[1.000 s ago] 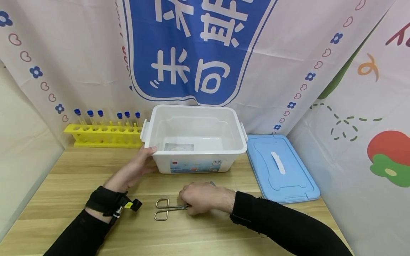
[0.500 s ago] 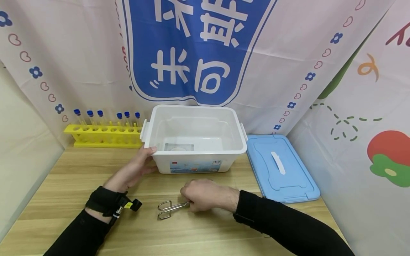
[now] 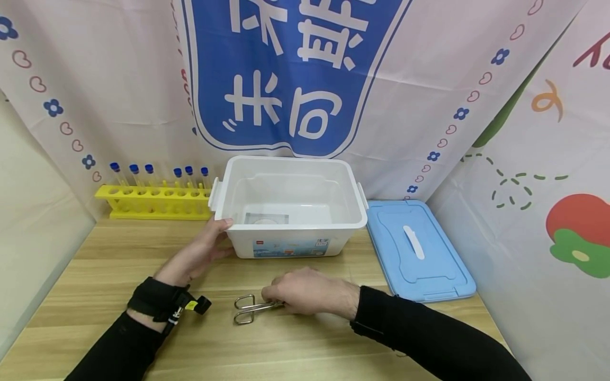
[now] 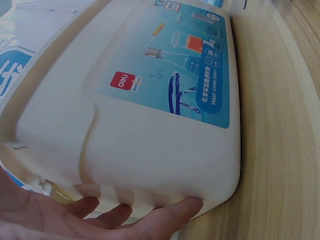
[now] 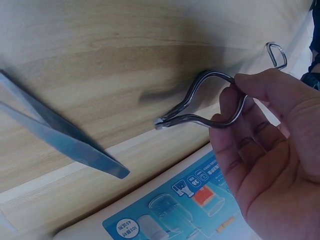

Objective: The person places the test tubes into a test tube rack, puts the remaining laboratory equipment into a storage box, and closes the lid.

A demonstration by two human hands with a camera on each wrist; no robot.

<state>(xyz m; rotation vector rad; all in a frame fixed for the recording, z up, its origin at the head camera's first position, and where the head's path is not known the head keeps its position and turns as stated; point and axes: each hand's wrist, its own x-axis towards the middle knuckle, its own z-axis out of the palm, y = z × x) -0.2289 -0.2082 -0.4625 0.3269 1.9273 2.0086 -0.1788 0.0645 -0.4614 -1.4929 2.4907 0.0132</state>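
Note:
In the head view my right hand (image 3: 307, 291) holds a pair of metal crucible tongs (image 3: 261, 307) near the pivot, their two finger loops pointing left. In the right wrist view my right thumb and fingers pinch the bowed end of the tongs (image 5: 187, 99), whose tips meet. Grey metal tweezers (image 5: 75, 145) lie on the wood beyond those tips, hidden in the head view. My left hand (image 3: 209, 241) grips the front left corner of a white plastic storage box (image 3: 243, 244), thumb on the rim. In the left wrist view its fingertips (image 4: 192, 202) press the box's side.
A yellow rack (image 3: 157, 214) with several blue-capped test tubes stands at the back left. The box's blue lid (image 3: 395, 254) lies to the right, its white handle on top. Inside the box, a small grey rectangle (image 3: 267, 218) shows at the bottom. Fabric hangs behind.
The tongs have tilted and their loops have shifted slightly within my right hand, which has moved a little to the right. The tweezers' end went out of sight behind it. My left hand stays put.

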